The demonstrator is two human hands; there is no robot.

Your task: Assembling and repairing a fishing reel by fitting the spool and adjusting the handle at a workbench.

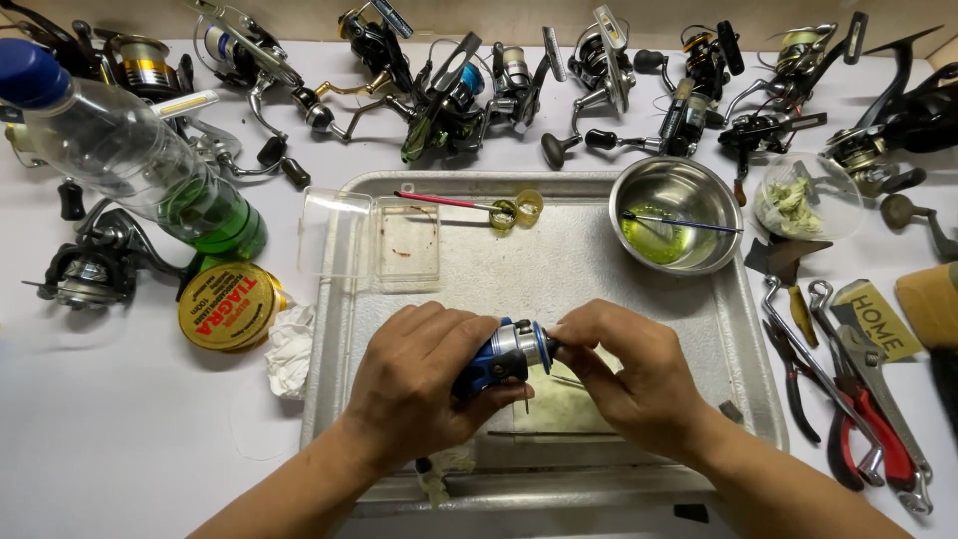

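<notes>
My left hand (414, 374) grips a blue and silver fishing reel body (504, 354) over the near part of a metal tray (329, 329). My right hand (629, 369) pinches the silver end of the reel with thumb and fingers. Both hands hover just above a yellowish cloth (559, 409) lying in the tray. Much of the reel is hidden inside my left palm.
In the tray are a clear plastic box (399, 245), a small brush with pink handle (444, 202) and a steel bowl (679, 215) of green liquid. Several fishing reels (449, 90) line the back. A plastic bottle (130, 150), gold tin (228, 304), pliers and wrenches (848, 399) flank the tray.
</notes>
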